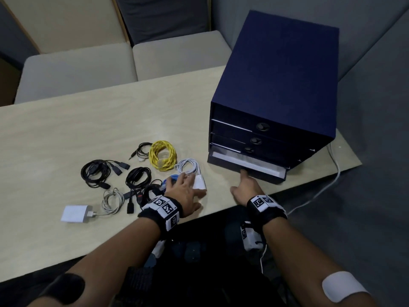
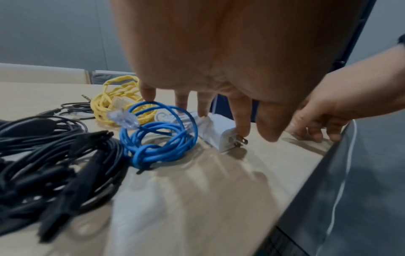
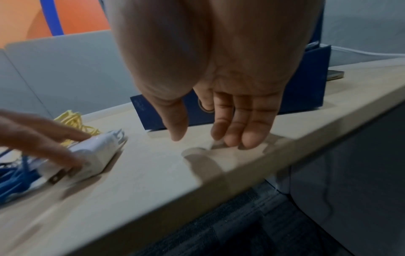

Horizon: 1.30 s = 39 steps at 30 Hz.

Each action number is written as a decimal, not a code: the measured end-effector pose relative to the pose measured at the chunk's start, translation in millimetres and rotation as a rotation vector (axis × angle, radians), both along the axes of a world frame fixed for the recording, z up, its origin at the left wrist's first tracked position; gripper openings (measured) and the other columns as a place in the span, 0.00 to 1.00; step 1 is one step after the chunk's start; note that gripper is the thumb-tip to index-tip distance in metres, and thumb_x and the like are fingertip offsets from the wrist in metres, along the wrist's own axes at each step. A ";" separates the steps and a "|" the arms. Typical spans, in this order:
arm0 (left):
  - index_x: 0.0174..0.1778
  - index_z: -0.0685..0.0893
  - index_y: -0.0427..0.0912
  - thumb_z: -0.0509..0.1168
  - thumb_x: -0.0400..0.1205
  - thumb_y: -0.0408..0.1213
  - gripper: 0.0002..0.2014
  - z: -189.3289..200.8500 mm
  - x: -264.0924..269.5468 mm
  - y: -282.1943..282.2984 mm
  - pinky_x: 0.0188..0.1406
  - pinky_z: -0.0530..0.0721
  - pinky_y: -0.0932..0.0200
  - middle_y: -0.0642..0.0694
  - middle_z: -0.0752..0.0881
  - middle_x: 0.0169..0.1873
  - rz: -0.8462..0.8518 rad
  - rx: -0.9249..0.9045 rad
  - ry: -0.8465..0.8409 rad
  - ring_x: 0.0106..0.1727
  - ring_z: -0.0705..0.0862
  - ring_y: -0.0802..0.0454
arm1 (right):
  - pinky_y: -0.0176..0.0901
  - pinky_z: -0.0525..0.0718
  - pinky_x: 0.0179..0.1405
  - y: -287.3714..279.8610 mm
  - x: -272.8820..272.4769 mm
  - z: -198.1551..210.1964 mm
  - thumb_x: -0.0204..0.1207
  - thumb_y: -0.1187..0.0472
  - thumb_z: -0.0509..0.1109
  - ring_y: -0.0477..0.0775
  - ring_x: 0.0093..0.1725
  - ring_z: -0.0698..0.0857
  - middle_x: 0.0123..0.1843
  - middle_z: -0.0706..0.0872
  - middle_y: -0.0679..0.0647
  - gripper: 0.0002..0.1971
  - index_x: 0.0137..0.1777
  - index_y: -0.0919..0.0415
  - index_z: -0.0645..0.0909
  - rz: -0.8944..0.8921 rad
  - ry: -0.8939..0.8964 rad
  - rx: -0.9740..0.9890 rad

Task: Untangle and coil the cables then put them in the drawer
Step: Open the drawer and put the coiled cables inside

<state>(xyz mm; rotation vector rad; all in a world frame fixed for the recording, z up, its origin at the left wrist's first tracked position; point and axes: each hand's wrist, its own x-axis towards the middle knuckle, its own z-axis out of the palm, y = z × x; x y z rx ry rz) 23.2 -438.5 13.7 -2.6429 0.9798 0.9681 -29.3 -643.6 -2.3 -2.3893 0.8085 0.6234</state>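
Note:
Several coiled cables lie on the table: yellow [image 1: 163,155], blue [image 2: 157,135], black ones [image 1: 95,172], and a white cable [image 1: 188,166] with a white charger plug [image 2: 221,134]. My left hand [image 1: 184,189] hovers spread over the blue coil and the white charger, fingertips touching the charger, fingers straight. My right hand [image 1: 245,187] reaches with straight fingers to the front of the bottom drawer [image 1: 250,167] of the dark blue drawer box [image 1: 276,85], which stands slightly pulled out. Neither hand holds anything.
A grey cable with a white adapter [image 1: 76,213] lies near the front left of the table [image 1: 66,134]. A thin black audio cable [image 1: 140,150] sits beside the yellow coil. A white wire [image 1: 332,173] runs off the table's right side. Cushioned seats stand behind.

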 end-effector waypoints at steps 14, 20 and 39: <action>0.72 0.71 0.67 0.59 0.80 0.53 0.22 2.7 4.8 30.0 0.72 0.53 0.29 0.46 0.60 0.77 -0.088 -0.079 -0.014 0.81 0.48 0.43 | 0.51 0.81 0.62 50.3 -63.5 3.0 0.78 0.54 0.70 0.65 0.66 0.80 0.70 0.79 0.63 0.32 0.79 0.54 0.61 -0.094 0.041 0.027; 0.68 0.76 0.63 0.60 0.81 0.50 0.18 0.4 1.3 35.2 0.75 0.48 0.26 0.47 0.58 0.80 -0.040 -0.142 0.012 0.84 0.43 0.41 | 0.52 0.79 0.63 62.0 -72.3 11.0 0.79 0.50 0.69 0.66 0.68 0.79 0.71 0.76 0.64 0.36 0.82 0.52 0.57 -0.090 0.107 0.022; 0.67 0.82 0.45 0.65 0.81 0.37 0.17 29.7 24.2 55.2 0.54 0.74 0.66 0.44 0.85 0.60 0.620 -0.580 0.174 0.58 0.83 0.48 | 0.43 0.80 0.47 99.2 72.9 46.7 0.78 0.61 0.66 0.62 0.55 0.84 0.60 0.84 0.60 0.12 0.60 0.55 0.82 0.241 -0.179 -0.058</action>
